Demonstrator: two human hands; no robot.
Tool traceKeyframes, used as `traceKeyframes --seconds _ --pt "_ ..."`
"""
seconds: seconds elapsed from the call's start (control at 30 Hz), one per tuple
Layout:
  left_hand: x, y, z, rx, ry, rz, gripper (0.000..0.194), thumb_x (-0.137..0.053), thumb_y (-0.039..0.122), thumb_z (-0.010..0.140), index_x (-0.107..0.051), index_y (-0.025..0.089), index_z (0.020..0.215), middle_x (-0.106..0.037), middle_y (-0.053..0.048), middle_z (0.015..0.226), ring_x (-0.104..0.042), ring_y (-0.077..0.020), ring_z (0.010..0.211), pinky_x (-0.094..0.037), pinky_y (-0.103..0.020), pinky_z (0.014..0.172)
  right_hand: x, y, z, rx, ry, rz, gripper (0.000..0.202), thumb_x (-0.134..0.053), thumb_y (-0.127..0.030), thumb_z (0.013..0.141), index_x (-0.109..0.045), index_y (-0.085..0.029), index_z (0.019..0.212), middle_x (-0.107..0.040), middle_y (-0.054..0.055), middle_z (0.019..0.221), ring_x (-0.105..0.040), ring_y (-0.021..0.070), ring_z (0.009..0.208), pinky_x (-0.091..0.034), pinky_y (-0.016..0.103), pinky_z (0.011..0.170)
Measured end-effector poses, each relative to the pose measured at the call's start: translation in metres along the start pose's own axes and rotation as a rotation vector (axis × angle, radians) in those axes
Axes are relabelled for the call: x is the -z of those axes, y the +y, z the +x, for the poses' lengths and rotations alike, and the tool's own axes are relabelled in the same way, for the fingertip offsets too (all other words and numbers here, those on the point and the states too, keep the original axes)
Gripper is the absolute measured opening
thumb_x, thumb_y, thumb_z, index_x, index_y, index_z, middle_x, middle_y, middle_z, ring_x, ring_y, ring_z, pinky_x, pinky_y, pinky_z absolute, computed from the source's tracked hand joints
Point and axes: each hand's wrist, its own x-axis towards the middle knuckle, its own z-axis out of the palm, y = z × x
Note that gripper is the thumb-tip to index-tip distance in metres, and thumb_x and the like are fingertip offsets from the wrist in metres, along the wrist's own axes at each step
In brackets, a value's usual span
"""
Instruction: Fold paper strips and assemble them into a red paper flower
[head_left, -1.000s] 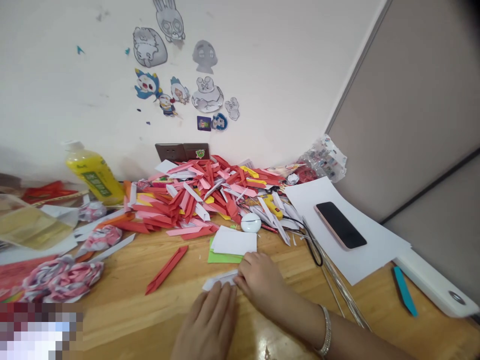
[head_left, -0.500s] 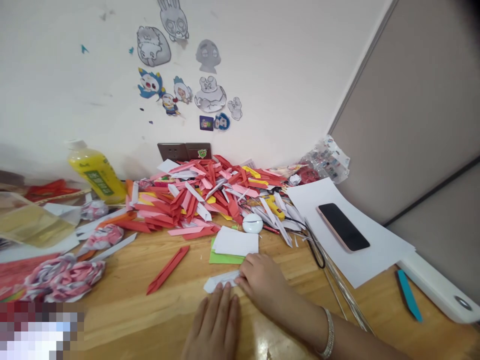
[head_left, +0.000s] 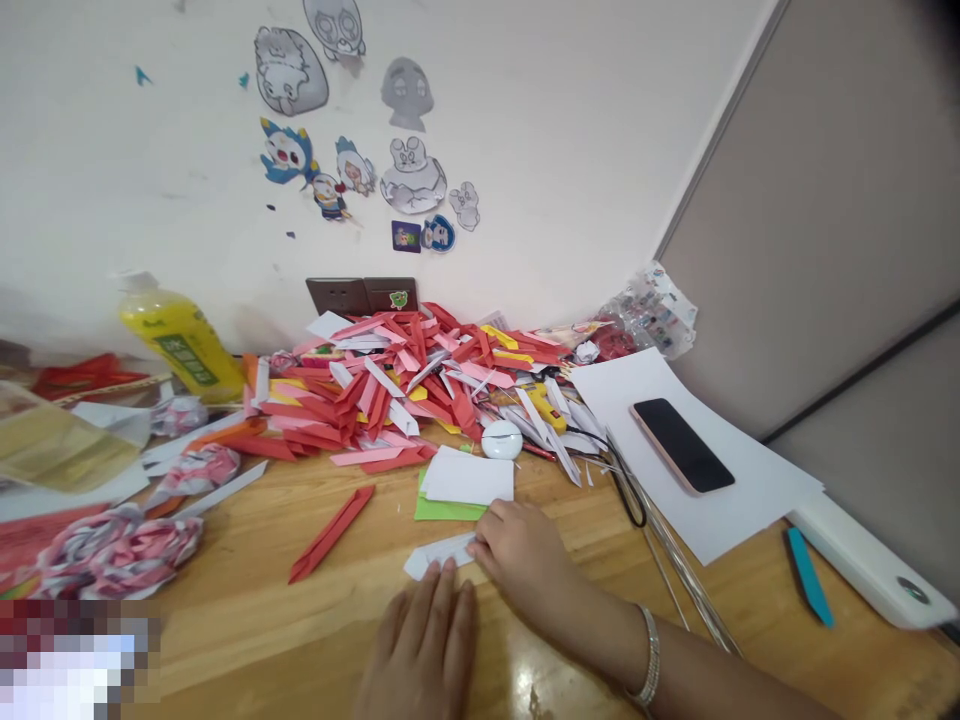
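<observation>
A folded white paper strip [head_left: 424,561] with a pointed left end lies flat on the wooden table before me. My left hand [head_left: 421,645] is laid flat, fingers stretched out, the tips pressing the strip's near edge. At the strip's right end my right hand [head_left: 523,550] is closed, thumb and curled fingers gripping the paper; that end is hidden under them. Just beyond it sit white paper slips [head_left: 469,475] on top of green paper [head_left: 442,509]. To the left rests a folded red paper strip [head_left: 331,535].
Behind is a heap of folded red, pink, white and yellow strips [head_left: 375,390], with a white rounded case [head_left: 502,440] and a yellow glue gun [head_left: 546,408]. A phone [head_left: 684,446] lies on white sheets [head_left: 709,535] at right, near thin metal wires [head_left: 694,580]. A yellow drink bottle [head_left: 184,345] stands left.
The whole view has shifted slightly as my head moved. Both hands stay on the white strip, with the right fingers only slightly shifted at its end.
</observation>
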Motion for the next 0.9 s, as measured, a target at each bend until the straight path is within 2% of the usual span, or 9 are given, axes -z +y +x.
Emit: traceKeyframes --seconds 0.27,0.37,0.53,0.67,0.8,0.9 --pt "0.003 0.001 -0.002 0.03 -0.008 0.009 0.038 -0.041 0.037 0.089 -0.057 0.022 0.12 -0.064 -0.007 0.122 -0.052 -0.0245 0.116 -0.032 -0.041 0.097 -0.003 0.0 -0.002 0.016 0.047 0.006 0.013 -0.056 -0.026 0.086 -0.063 -0.016 0.08 -0.063 0.005 0.085 -0.058 0.0191 0.079 -0.034 0.03 0.063" --pt "0.005 0.0 -0.001 0.034 -0.02 0.008 0.038 -0.042 0.038 0.089 -0.057 0.023 0.12 -0.064 -0.006 0.122 -0.053 -0.0248 0.114 -0.034 -0.041 0.095 -0.005 0.004 -0.003 0.011 0.105 0.039 0.013 -0.059 -0.027 0.084 -0.061 -0.016 0.078 -0.062 0.004 0.082 -0.055 0.0179 0.077 -0.032 0.028 0.062" --pt "0.007 -0.004 -0.002 0.042 -0.048 0.045 0.038 -0.043 0.035 0.088 -0.056 0.023 0.121 -0.064 -0.009 0.122 -0.056 -0.0281 0.111 -0.039 -0.042 0.089 -0.008 0.015 -0.004 -0.008 0.183 0.23 0.021 -0.067 -0.03 0.076 -0.055 -0.016 0.064 -0.057 0.0 0.073 -0.05 0.0138 0.071 -0.028 0.025 0.06" --pt "0.007 -0.01 -0.005 -0.043 -0.063 0.104 0.04 -0.043 0.025 0.086 -0.052 0.02 0.124 -0.063 -0.012 0.121 -0.057 -0.0291 0.11 -0.042 -0.042 0.086 -0.009 0.019 -0.005 -0.004 0.184 0.352 0.021 -0.069 -0.024 0.073 -0.053 -0.016 0.062 -0.054 -0.002 0.071 -0.048 0.0118 0.07 -0.027 0.023 0.06" --pt "0.009 -0.012 -0.005 -0.082 -0.029 0.124 0.039 -0.042 0.026 0.085 -0.054 0.018 0.122 -0.065 -0.012 0.118 -0.059 -0.0281 0.108 -0.042 -0.04 0.086 -0.009 0.021 -0.006 -0.004 0.173 0.391 0.019 -0.069 -0.019 0.071 -0.053 -0.016 0.062 -0.053 -0.003 0.071 -0.047 0.0113 0.07 -0.026 0.023 0.06" --pt "0.01 -0.014 -0.002 -0.086 0.062 0.142 0.036 -0.042 0.024 0.085 -0.057 0.012 0.116 -0.068 -0.015 0.112 -0.062 -0.0276 0.104 -0.042 -0.039 0.085 -0.008 0.022 -0.005 0.008 0.168 0.399 0.018 -0.068 -0.018 0.07 -0.052 -0.016 0.062 -0.053 -0.003 0.07 -0.047 0.0116 0.071 -0.026 0.023 0.06"
